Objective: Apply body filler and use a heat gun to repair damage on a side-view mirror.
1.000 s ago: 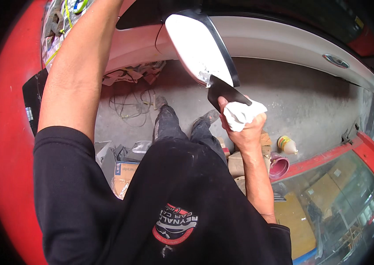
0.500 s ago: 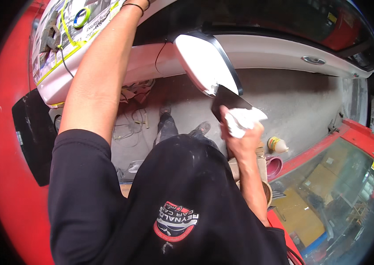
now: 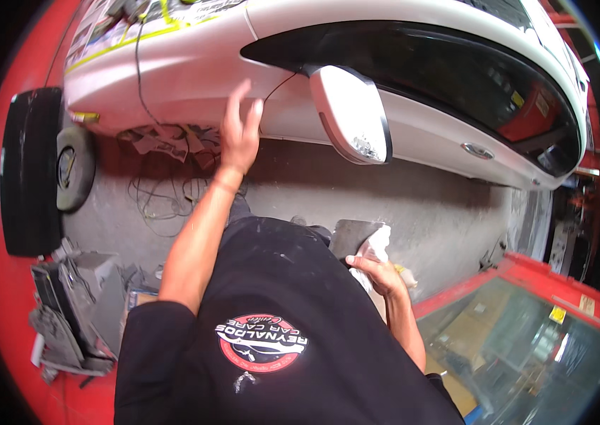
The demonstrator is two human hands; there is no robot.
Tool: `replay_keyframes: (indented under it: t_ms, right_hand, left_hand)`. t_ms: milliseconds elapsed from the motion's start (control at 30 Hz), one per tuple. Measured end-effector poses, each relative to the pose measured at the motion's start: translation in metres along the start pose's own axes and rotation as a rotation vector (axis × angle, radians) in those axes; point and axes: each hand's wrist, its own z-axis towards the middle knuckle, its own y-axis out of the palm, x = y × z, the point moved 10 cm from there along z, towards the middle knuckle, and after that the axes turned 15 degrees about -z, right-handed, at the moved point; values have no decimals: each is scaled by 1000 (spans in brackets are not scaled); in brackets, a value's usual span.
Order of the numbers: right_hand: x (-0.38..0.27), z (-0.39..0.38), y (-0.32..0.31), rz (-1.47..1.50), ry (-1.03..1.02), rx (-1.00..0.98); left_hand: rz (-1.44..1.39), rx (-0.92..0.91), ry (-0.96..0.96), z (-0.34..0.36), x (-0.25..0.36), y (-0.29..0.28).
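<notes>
The white side mirror [image 3: 348,110] of a white car [image 3: 431,120] juts out, with a rough, flaky patch at its lower right. My left hand [image 3: 242,134] is raised left of the mirror, fingers apart and holding nothing, in front of the car's body. A thin black wire [image 3: 280,88] runs beside it. Lower right, my right hand [image 3: 381,273] grips a dark flat spreader [image 3: 349,235] and a white crumpled cloth [image 3: 374,244], away from the mirror and in front of my black shirt.
Newspaper with yellow tape [image 3: 144,28] covers the car's upper left. A black panel [image 3: 27,170], a tire [image 3: 73,170] and grey parts [image 3: 80,304] stand at left against red bodywork. Cables [image 3: 158,205] lie on the concrete floor [image 3: 448,219]. A red-framed glass panel [image 3: 519,319] is at lower right.
My right hand has drawn the spreader and cloth down from the mirror toward my body. My left hand has come down into view beside the mirror. More of the car's side now shows.
</notes>
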Motion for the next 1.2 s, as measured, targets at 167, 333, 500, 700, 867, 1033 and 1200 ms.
replay_keyframes:
  t_ms: [167,333,500,700,867,1033,1200]
  right_hand:
    - [-41,1,7,-653,-14,-296]
    - [-90,6,-30,-868,-550,58]
    - [-195,2,-30,-760,-611,512]
    - [-195,31,7,-647,-546,734]
    - [-206,38,19,-555,-431,869]
    - [-203,52,34,-421,-379,862]
    - [-224,80,40,-525,-371,885]
  left_hand:
    - [55,-213,-778,-305,-151,-67]
    - [87,-134,-927,-367,-142,-78]
    - [-67,-62,-1028,-382,-143,-111]
    - [-93,178,-1095,-455,-216,-261]
    - [633,-324,-1199,-521,-224,-419]
    - [792,-634,-1291,-500,-208,-465]
    - [743,-434,-1045,-364,-182,-460]
